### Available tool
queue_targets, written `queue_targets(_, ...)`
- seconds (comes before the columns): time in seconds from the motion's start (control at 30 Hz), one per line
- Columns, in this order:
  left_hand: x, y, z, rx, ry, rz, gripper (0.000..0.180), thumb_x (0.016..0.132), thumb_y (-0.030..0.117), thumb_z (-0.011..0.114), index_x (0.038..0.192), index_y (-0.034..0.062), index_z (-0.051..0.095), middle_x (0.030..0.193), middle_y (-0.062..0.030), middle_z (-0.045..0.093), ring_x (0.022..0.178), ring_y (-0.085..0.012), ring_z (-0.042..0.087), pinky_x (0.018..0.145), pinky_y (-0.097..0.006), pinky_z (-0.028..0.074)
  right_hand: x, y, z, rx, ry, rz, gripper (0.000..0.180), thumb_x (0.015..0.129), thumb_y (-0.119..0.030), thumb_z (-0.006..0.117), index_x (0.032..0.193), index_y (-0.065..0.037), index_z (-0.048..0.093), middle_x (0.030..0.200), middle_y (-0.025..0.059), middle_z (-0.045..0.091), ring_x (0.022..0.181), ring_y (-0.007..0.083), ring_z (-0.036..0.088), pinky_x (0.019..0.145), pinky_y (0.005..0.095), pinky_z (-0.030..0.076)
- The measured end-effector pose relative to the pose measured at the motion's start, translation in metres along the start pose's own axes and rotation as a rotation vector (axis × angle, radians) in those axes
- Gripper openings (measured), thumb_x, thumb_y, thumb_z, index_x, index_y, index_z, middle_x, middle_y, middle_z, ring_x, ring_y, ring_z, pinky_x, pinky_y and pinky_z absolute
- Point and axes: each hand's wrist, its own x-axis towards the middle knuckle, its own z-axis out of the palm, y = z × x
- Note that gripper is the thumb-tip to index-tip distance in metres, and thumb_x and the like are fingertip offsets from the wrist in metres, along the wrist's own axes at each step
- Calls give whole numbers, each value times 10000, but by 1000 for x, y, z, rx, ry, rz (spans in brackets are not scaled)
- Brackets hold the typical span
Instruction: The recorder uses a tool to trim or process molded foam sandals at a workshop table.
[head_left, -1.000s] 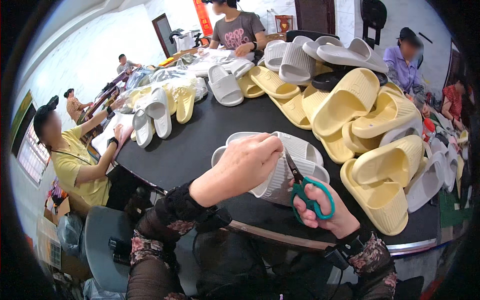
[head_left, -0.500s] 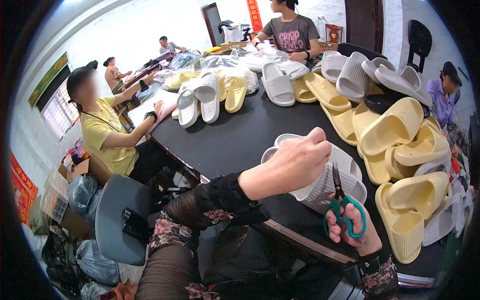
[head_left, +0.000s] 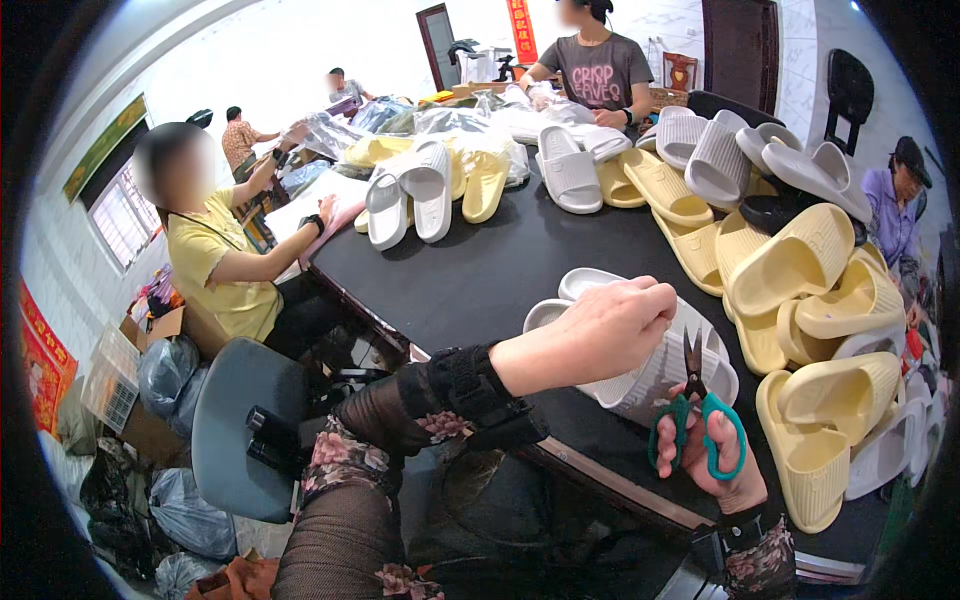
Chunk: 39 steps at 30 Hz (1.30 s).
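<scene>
Was a small wkshop, w/ several co-workers point(head_left: 222, 262) busy round tables. Big blk table point(head_left: 470, 275) was heaped w/ yellow & grey slippers point(head_left: 790, 262) + clear plastic bags point(head_left: 460, 122); stuffed sacks point(head_left: 195, 510) & ctns point(head_left: 152, 430) crowded the floor.

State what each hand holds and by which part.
The right hand holds scissors by their teal handles; whether the left hand pinches anything cannot be told.

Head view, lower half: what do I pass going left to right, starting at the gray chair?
Gray chair → left hand, fingers curled → right hand holding green-handled scissors → yellow slippers on the black tabletop.
</scene>
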Motion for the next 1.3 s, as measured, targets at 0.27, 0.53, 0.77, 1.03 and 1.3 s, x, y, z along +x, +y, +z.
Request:
queue_targets(0.27, 9, 4, 7, -26, 15, 9, 59, 800, 65, 568, 836, 19, 571, 785, -158, 598, 761, -350, 602, 667, -417, 482, -12, 0, -7, 16, -27, 21, 628, 854, -450, 620, 1256, -15, 411, 876, 133, 565, 719, 219, 586, 573, 339, 502)
queue_targets(0.53, 23, 0, -11, -1, -51, -66, 81, 794, 27, 605, 861, -19, 609, 783, -106, 591, 679, -172, 567, 619, -285, 460, 2, -7, -4, 62, -149, 107, 454, 959, -357, 492, 1273, -42, 400, 913, 98, 582, 742, 182, 592, 595, 304, 498)
queue_targets(0.77, 33, 21, -7, -77, -129, -169, 49, 798, -11, 600, 843, -30, 594, 776, -53, 554, 681, -102, 509, 598, -240, 411, -4, -10, -4, 87, -167, 71, 330, 976, -355, 456, 1066, -37, 458, 875, 100, 587, 698, 147, 604, 559, 269, 514)
queue_targets(1.03, 38, 21, -1, -70, -123, -157, 66, 792, -20, 605, 855, -31, 590, 776, -51, 548, 693, -101, 509, 614, -232, 413, -9, -14, -4, 70, -153, 78, 326, 974, -357, 448, 996, -32, 467, 848, 97, 592, 673, 149, 605, 545, 270, 517)
queue_targets(1.3, 31, 16, -5, -41, -129, -141, 63, 777, -14, 613, 839, -17, 608, 763, -70, 556, 678, -136, 539, 602, -257, 427, -4, -11, -3, 67, -151, 96, 362, 972, -355, 448, 1154, -42, 444, 862, 94, 591, 689, 146, 596, 556, 260, 501)
